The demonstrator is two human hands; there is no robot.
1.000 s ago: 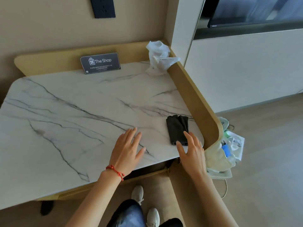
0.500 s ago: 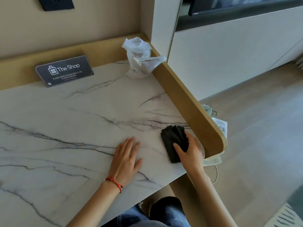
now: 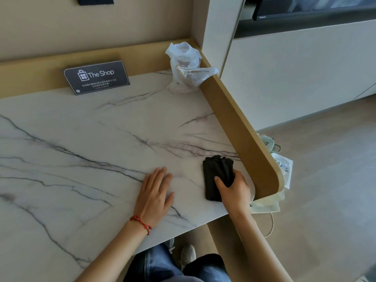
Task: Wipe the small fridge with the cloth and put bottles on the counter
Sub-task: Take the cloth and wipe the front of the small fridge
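A folded black cloth lies on the white marble counter near its front right corner. My right hand grips the cloth's near right part, thumb on top and fingers curled around it. My left hand, with a red string bracelet on the wrist, rests flat and open on the counter, a little left of the cloth. No fridge and no bottles are in view.
A raised wooden rim runs along the back and right edges of the counter. A dark "The Shop" sign leans on the back rim. A crumpled white plastic bag sits in the far right corner. Bags and a cable lie on the floor beyond the rim.
My right hand moved forward from the counter's front edge onto the black cloth and closed on it. My left hand stayed flat on the counter. The view has moved closer.
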